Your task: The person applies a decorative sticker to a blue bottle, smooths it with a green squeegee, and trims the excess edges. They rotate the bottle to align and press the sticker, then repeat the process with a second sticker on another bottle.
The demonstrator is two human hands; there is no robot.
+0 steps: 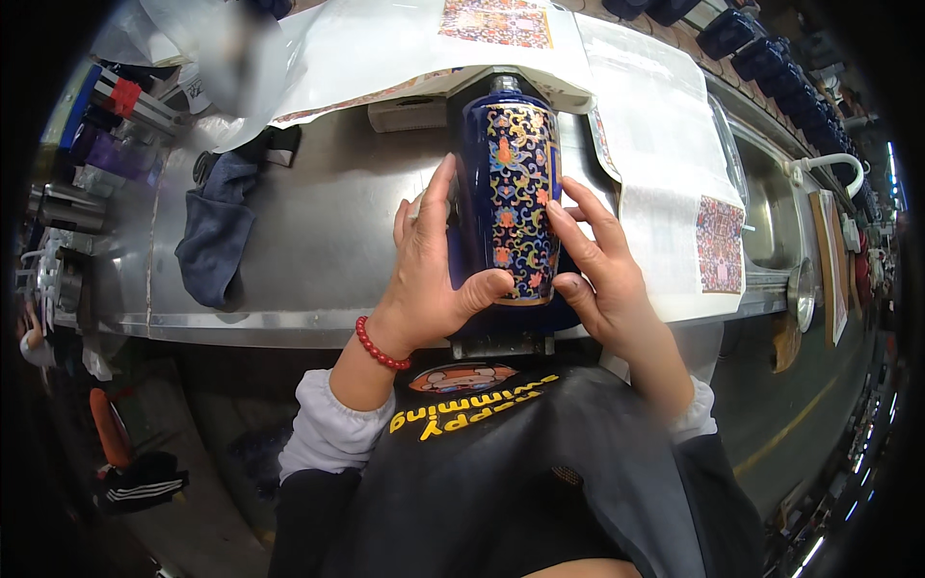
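1. Tabletop [337, 217]: bare metal, reflective, running across the middle of the view; it carries the items below.
2. White sheets [366, 53]: spread over the far and right portions of the tabletop, with multicoloured floral patches printed on them; edges curled near the bottle.
3. Apron [549, 472]: dark, worn by the person, with yellow lettering and a cartoon figure at the top.
4. Sink [773, 217]: metal basin at the right, beside the sheets, with a white tap [843, 166] at its far side.
5. Bottle [517, 197]: deep blue, at the tabletop's near edge between the two hands, neck pointing away from the person. A gold-edged floral panel faces up (whether the body rests on a support cannot be told).
6. Left hand [434, 265]: unclenched, fingers extended along the bottle's left side, thumb at its lower end.
7. Right hand [612, 275]: unclenched, fingers bent slightly, index fingertip against the panel's right edge, thumb near the lower right.
8. Cloth [219, 231]: dark blue, crumpled, on the tabletop's left part, well apart from the bottle.
9. Bracelet [378, 347]: red beads, on the left wrist.
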